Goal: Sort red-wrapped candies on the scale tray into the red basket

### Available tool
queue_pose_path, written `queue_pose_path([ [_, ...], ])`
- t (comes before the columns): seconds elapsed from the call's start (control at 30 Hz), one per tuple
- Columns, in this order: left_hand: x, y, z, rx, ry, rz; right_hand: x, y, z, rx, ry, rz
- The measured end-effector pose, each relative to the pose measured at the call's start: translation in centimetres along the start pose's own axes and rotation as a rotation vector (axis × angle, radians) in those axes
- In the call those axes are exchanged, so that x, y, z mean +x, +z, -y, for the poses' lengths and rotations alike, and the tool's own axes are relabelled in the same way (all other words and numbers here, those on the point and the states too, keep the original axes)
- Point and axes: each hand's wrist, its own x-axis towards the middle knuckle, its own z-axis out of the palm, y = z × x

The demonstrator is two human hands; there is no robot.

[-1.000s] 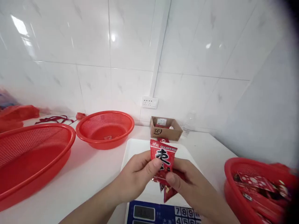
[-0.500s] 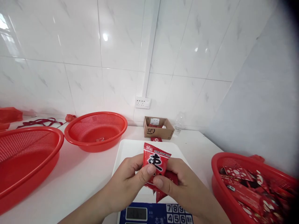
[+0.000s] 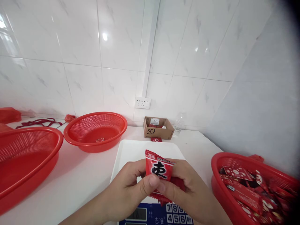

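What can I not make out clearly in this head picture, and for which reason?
Head view, front packet: lower print, covered by thumbs of left hand and right hand.
Head view, scale display: reading, too dim and blurred.
Head view, leftmost basket: left end, cut off by the left edge.
Head view, rightmost basket: right end, lost in the dark corner.

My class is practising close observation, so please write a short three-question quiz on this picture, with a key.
1. Multiple choice: what do the person's left hand and right hand hold together?
a) a clear plastic bottle
b) a glossy red plastic packet with black lettering
c) a white wall socket

2. True or false: the open brown cardboard box stands beyond the flat white scale platform, as the person sees it.

3. Short answer: which hand is nearer the perforated red plastic basket heaped with wrapped packets?

Key: 1. b; 2. true; 3. the right hand.
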Motion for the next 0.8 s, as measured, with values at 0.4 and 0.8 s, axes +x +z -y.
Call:
queue_pose_path([
  [0.4, -0.18, 0.24, -0.37, -0.029, 0.053, -0.035, -0.26, 0.23, -0.53, 0.034, 0.036, -0.019],
  [0.8, 0.1, -0.45, -0.25, -0.1, 0.035, -0.195, -0.16, 0.11, -0.23, 0.002, 0.037, 0.004],
])
